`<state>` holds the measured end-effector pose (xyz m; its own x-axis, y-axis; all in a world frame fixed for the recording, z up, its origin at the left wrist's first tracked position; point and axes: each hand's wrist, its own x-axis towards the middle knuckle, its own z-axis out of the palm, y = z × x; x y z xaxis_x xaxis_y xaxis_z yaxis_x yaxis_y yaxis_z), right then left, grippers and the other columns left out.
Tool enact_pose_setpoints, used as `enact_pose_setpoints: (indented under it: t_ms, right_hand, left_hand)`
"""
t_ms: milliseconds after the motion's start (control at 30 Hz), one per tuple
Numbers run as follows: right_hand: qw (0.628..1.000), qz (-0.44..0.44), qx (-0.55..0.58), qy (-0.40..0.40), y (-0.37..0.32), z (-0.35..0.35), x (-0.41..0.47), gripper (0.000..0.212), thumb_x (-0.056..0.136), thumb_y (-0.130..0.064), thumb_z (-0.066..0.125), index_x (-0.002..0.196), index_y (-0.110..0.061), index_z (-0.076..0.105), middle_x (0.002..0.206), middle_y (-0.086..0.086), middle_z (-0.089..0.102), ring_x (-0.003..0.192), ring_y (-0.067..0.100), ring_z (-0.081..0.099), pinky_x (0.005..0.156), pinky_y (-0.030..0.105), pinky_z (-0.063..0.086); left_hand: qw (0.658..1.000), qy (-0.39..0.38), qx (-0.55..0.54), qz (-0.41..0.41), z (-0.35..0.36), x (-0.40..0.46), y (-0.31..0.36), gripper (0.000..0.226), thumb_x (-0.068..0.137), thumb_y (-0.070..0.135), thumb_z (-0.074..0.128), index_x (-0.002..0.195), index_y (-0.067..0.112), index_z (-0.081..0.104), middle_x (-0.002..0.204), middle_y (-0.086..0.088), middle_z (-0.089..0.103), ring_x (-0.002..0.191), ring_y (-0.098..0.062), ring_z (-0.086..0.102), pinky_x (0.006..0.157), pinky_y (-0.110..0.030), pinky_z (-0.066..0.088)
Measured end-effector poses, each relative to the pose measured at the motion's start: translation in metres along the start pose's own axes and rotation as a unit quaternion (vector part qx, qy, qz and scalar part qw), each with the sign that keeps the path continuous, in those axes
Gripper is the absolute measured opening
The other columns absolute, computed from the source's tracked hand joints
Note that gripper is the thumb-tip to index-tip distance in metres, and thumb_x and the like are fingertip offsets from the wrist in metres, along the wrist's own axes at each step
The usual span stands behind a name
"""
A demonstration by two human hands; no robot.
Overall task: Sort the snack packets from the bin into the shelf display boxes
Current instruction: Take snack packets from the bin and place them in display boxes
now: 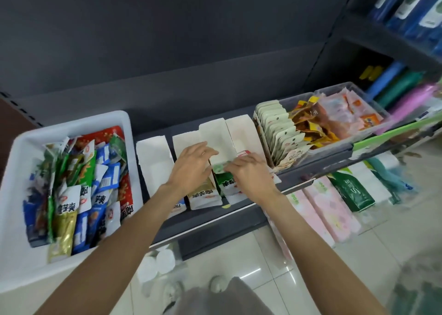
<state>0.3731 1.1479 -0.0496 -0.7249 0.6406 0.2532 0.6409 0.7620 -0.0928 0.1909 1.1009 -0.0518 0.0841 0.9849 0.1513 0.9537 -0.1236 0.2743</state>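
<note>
A white bin (21,152) at the left holds several mixed snack packets (79,190) in green, blue, gold and red. A row of white display boxes (155,161) stands on the dark shelf. My right hand (251,173) pinches a green snack packet (222,167) at the top of the green-fronted box (227,185). My left hand (191,168) rests over the gold-fronted box (203,195) beside it, fingertips touching the same green packet. The box under my left forearm is mostly hidden.
To the right stand a box of beige hang-tab packets (279,132) and a clear tub (339,132) of orange and pink snacks. Tissue packs (330,209) fill the lower shelf. Blue and green items sit on the shelving at far right. Tiled floor lies below.
</note>
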Motion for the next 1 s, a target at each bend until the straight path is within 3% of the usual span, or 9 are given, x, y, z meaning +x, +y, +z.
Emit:
enact_pose_setpoints:
  t_ms: [100,200,300,400,533,667,767,833,1000]
  right_hand:
    - [0.996,-0.034,-0.025,-0.073,0.006,0.005,-0.011,0.022,0.071,-0.005,0.066,0.087,-0.019,0.074,0.082,-0.001,0.072,0.086,0.025,0.066,0.085,0.039,0.041]
    - [0.993,-0.056,0.027,-0.099,0.013,0.000,-0.021,0.023,0.077,-0.012,0.062,0.097,-0.018,0.072,0.100,0.000,0.071,0.107,0.026,0.060,0.093,0.045,0.039]
    - [0.986,-0.021,0.157,-0.040,0.005,-0.022,-0.014,0.024,0.086,-0.013,0.060,0.108,-0.016,0.070,0.108,0.000,0.070,0.101,0.022,0.063,0.089,0.037,0.045]
    - [0.955,0.014,0.292,0.040,-0.022,-0.048,0.003,0.020,0.093,-0.015,0.058,0.109,-0.016,0.069,0.103,-0.004,0.071,0.091,0.011,0.066,0.081,0.027,0.051]
    - [0.899,0.027,0.437,0.014,-0.082,-0.061,0.033,0.019,0.095,-0.013,0.055,0.107,-0.021,0.068,0.090,-0.012,0.071,0.082,-0.002,0.066,0.074,0.015,0.052]
    - [0.876,-0.020,0.478,-0.061,-0.151,-0.046,0.070,0.020,0.094,-0.014,0.053,0.105,-0.021,0.068,0.089,-0.009,0.071,0.081,0.003,0.067,0.074,0.019,0.053]
    - [0.877,-0.068,0.465,-0.104,-0.199,-0.026,0.102,0.020,0.094,-0.016,0.055,0.108,-0.018,0.069,0.096,-0.009,0.071,0.087,0.002,0.065,0.078,0.017,0.052]
    - [0.890,-0.096,0.429,-0.122,-0.227,-0.010,0.126,0.022,0.094,-0.014,0.054,0.111,-0.017,0.068,0.104,-0.007,0.070,0.092,0.000,0.062,0.081,0.015,0.050]
    - [0.947,-0.145,0.271,-0.092,-0.280,0.029,0.188,0.026,0.094,-0.015,0.052,0.116,-0.017,0.065,0.117,0.000,0.065,0.107,0.017,0.058,0.092,0.034,0.046]
  left_hand:
    - [1.000,-0.005,0.003,0.003,0.000,-0.002,-0.002,0.036,0.090,0.015,0.058,0.126,0.017,0.057,0.133,-0.002,0.056,0.137,-0.018,0.034,0.111,-0.032,0.025]
    - [0.999,-0.003,-0.035,-0.018,-0.007,-0.006,0.003,0.034,0.094,0.022,0.054,0.127,0.021,0.056,0.132,-0.001,0.056,0.133,-0.016,0.040,0.107,-0.030,0.030]
    - [0.991,0.053,-0.099,-0.072,-0.031,-0.023,0.014,0.028,0.095,0.028,0.052,0.121,0.026,0.060,0.113,0.009,0.065,0.108,-0.011,0.057,0.088,-0.024,0.042]
    - [0.965,0.147,-0.166,-0.141,-0.059,-0.057,0.011,0.023,0.092,0.039,0.050,0.107,0.030,0.065,0.084,0.017,0.067,0.080,-0.002,0.063,0.069,-0.017,0.046]
    - [0.920,0.258,-0.188,-0.227,-0.092,-0.119,-0.019,0.028,0.088,0.043,0.045,0.093,0.025,0.066,0.064,0.019,0.061,0.064,0.003,0.060,0.057,-0.008,0.041]
    - [0.882,0.294,-0.136,-0.343,-0.107,-0.177,-0.084,0.012,0.087,0.031,0.057,0.094,0.025,0.066,0.069,0.010,0.064,0.063,-0.005,0.060,0.062,-0.027,0.050]
    - [0.868,0.284,-0.102,-0.394,-0.112,-0.210,-0.142,0.016,0.085,0.020,0.064,0.100,0.023,0.065,0.087,0.004,0.068,0.080,-0.016,0.064,0.070,-0.036,0.053]
    - [0.868,0.261,-0.065,-0.418,-0.117,-0.224,-0.175,0.020,0.084,0.021,0.065,0.104,0.020,0.065,0.098,0.000,0.067,0.091,-0.022,0.062,0.074,-0.037,0.050]
    - [0.885,0.195,-0.016,-0.422,-0.124,-0.229,-0.239,0.033,0.084,0.026,0.067,0.115,0.013,0.064,0.108,-0.012,0.062,0.101,-0.036,0.053,0.088,-0.042,0.042]
